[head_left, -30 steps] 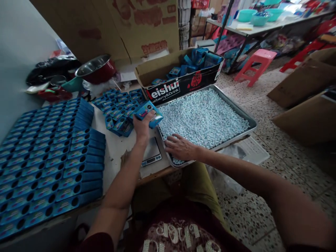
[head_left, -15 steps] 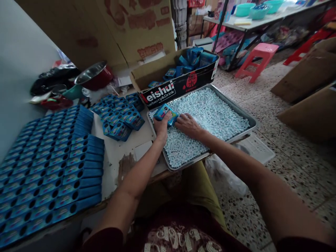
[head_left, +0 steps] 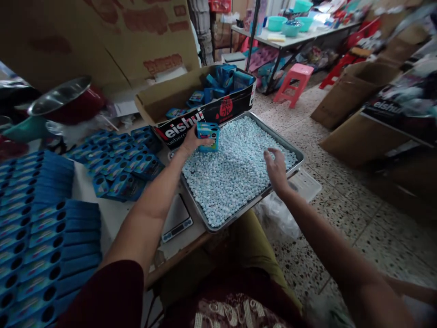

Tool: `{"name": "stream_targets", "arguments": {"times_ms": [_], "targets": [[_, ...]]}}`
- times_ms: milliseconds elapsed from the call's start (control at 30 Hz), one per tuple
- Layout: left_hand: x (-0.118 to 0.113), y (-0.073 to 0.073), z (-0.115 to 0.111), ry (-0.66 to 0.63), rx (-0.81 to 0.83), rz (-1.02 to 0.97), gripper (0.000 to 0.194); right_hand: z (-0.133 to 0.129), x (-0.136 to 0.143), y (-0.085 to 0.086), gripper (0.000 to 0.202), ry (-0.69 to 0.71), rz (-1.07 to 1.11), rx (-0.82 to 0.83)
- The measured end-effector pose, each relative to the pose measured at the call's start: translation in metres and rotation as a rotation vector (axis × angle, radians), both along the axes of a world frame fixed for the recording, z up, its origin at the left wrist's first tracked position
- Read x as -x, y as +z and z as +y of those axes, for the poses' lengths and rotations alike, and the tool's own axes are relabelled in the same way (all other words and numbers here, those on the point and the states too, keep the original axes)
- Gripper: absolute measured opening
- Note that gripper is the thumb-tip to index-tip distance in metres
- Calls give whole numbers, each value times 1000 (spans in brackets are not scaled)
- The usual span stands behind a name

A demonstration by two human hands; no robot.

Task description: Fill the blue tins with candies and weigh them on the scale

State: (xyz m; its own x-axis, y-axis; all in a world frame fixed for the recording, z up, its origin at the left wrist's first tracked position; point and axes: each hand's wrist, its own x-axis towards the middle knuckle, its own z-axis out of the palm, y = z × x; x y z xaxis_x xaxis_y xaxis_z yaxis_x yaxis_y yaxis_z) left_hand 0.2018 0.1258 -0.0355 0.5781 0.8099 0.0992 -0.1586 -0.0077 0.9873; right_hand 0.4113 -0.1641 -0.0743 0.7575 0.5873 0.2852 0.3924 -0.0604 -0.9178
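My left hand (head_left: pixel 192 142) grips a small blue carton (head_left: pixel 209 131) upright over the far left part of a metal tray (head_left: pixel 300 157). The tray is spread with small pale blue candy-like pieces (head_left: pixel 225 177). Over the tray's right side my right hand (head_left: pixel 276 167) is open, thumb and fingers apart and curved, with nothing seen in it. Right behind the held carton stands a long cardboard box (head_left: pixel 235 101) with several blue cartons (head_left: pixel 225 75) inside. To the left lies a loose heap of blue cartons (head_left: pixel 119 159).
Rows of blue cartons (head_left: pixel 61 255) fill the table's left side. A digital scale (head_left: pixel 176 230) lies left of the tray. A metal bowl (head_left: pixel 64 98) stands behind the heap. A pink stool (head_left: pixel 295 82) and open cardboard boxes (head_left: pixel 351 91) stand on the floor to the right.
My right hand has moved away from the carton to the tray's right side and opened. My left hand has turned the carton more upright. The view has swung right, and the scale now shows.
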Motion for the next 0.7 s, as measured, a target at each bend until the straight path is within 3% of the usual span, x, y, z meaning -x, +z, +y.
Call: {"name": "stream_targets", "arguments": {"times_ms": [133, 267, 567, 700], "targets": [[-9, -34, -4, 42, 226, -132, 65, 0, 29, -23, 74, -109, 10, 147], [-6, -51, -26, 79, 344, -245, 61, 30, 44, -36, 66, -166, 83, 120], [-33, -37, -94, 12, 463, -345, 58, 113, 57, -48, 58, -274, 386, -157], [-42, -20, -117, -35, 497, -282, 64, 131, 52, -51, 61, -154, 573, -320]]}}
